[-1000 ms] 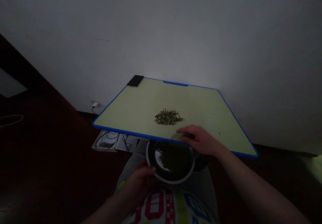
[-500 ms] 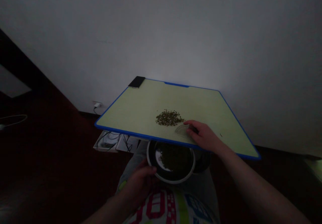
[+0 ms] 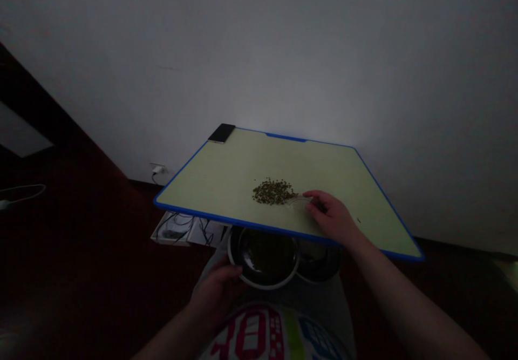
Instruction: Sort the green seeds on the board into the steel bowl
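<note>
My left hand (image 3: 217,291) grips the left rim of a round bowl (image 3: 270,286) with a pale edge. Small dark greenish bits lie inside it, and the board's front edge hides its far rim. My right hand (image 3: 331,218) pinches a thin, clear plastic protractor (image 3: 298,198) just over the board. The protractor's left end touches the right side of a loose heap of small brown-green grains (image 3: 272,191). Right of the first bowl, a second dark bowl (image 3: 319,270) sits on my lap, partly under the board.
The pale board (image 3: 202,179) has a blue rim and stands against the wall. A black phone-like slab (image 3: 222,133) lies at its far left corner. One small dark bit (image 3: 359,221) lies to the right. Below left, a white box (image 3: 172,229) holds cables.
My right hand has moved slightly right, and the protractor has tilted from flat to nearly edge-on beside the grains. The bowl in my left hand has shifted left, showing more of the second bowl.
</note>
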Demonstrator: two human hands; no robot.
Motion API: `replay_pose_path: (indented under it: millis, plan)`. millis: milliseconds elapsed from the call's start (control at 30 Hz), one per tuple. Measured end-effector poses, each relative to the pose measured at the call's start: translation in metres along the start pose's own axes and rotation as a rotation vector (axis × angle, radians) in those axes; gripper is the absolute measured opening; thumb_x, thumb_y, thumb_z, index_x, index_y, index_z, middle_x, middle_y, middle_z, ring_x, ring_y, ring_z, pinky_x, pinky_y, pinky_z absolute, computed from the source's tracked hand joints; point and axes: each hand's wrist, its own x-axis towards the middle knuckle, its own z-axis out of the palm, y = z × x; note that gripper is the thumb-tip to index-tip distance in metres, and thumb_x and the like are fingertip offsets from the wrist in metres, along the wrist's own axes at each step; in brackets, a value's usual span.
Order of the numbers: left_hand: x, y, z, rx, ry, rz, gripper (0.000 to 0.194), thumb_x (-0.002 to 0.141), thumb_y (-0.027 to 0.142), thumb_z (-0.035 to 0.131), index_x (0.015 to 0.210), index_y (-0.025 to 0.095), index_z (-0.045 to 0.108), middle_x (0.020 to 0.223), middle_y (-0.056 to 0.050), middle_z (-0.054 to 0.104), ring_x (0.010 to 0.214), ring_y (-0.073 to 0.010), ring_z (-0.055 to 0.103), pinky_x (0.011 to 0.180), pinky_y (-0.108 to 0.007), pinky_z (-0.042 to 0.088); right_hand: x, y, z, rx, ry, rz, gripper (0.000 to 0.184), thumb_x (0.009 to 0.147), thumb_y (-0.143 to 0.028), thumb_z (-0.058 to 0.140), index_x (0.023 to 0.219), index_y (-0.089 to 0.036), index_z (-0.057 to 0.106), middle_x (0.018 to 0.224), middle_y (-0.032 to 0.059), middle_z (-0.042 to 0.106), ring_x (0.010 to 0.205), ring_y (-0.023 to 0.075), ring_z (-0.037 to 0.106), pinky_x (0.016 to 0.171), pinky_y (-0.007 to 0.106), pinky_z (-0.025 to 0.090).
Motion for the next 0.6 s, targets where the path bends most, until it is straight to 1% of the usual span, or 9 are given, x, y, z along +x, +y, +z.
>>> replay_pose_path:
  millis: [67, 133, 200, 300, 400, 600]
  plan:
    - [0.003, 0.004, -0.006, 0.006, 0.061, 0.009, 0.034, 0.069, 0.001, 0.068, 0.098, 0.019, 0.074, 0.091, -0.005, 0.084, 0.083, -0.0239, 0.079, 0.075, -0.034, 0.063, -0.001, 0.008, -0.007, 0.018, 0.053, 0.052, 0.032, 0.086, -0.035, 0.057, 0.111, -0.019, 0.07, 0.066, -0.0014, 0.057, 0.059, 0.0169, 0.054, 0.058, 0.031, 0.044]
    - [0.007, 0.007, -0.011, 0.009, 0.11, 0.006, 0.03, 0.07, -0.001, 0.067, 0.093, 0.018, 0.072, 0.087, -0.004, 0.084, 0.078, -0.0226, 0.079, 0.071, -0.033, 0.063, -0.003, 0.017, -0.014, 0.044, 0.102, 0.101, 0.034, 0.085, -0.038, 0.058, 0.11, -0.019, 0.069, 0.065, -0.0016, 0.056, 0.058, 0.0169, 0.053, 0.057, 0.031, 0.043]
    - [0.01, 0.011, -0.013, 0.019, 0.145, 0.002, 0.026, 0.07, -0.003, 0.066, 0.087, 0.016, 0.071, 0.083, -0.005, 0.083, 0.074, -0.0213, 0.078, 0.069, -0.031, 0.063, -0.006, 0.026, -0.023, 0.064, 0.129, 0.146, 0.036, 0.084, -0.042, 0.06, 0.11, -0.018, 0.069, 0.066, -0.0014, 0.056, 0.057, 0.0172, 0.052, 0.055, 0.031, 0.043]
    - [0.016, 0.016, -0.014, 0.028, 0.181, 0.009, 0.022, 0.072, -0.005, 0.064, 0.08, 0.015, 0.07, 0.076, -0.004, 0.08, 0.068, -0.0187, 0.076, 0.067, -0.029, 0.062, -0.009, 0.035, -0.033, 0.084, 0.144, 0.173, 0.037, 0.082, -0.043, 0.061, 0.109, -0.019, 0.068, 0.064, -0.0023, 0.054, 0.056, 0.017, 0.05, 0.053, 0.031, 0.041]
    - [0.025, 0.018, -0.016, 0.045, 0.228, 0.017, 0.021, 0.073, -0.006, 0.064, 0.077, 0.014, 0.069, 0.074, -0.005, 0.079, 0.067, -0.0186, 0.075, 0.066, -0.029, 0.062, -0.011, 0.036, -0.037, 0.073, 0.129, 0.178, 0.035, 0.082, -0.043, 0.061, 0.107, -0.019, 0.068, 0.063, -0.003, 0.052, 0.055, 0.0163, 0.049, 0.052, 0.031, 0.039]
    - [0.046, 0.02, -0.025, 0.068, 0.297, 0.033, 0.021, 0.075, -0.006, 0.063, 0.071, 0.014, 0.067, 0.068, -0.005, 0.076, 0.063, -0.0188, 0.073, 0.061, -0.029, 0.062, -0.011, 0.031, -0.034, 0.0, 0.104, 0.154, 0.036, 0.083, -0.041, 0.058, 0.108, -0.018, 0.068, 0.066, -0.0013, 0.056, 0.058, 0.0171, 0.052, 0.056, 0.032, 0.041]
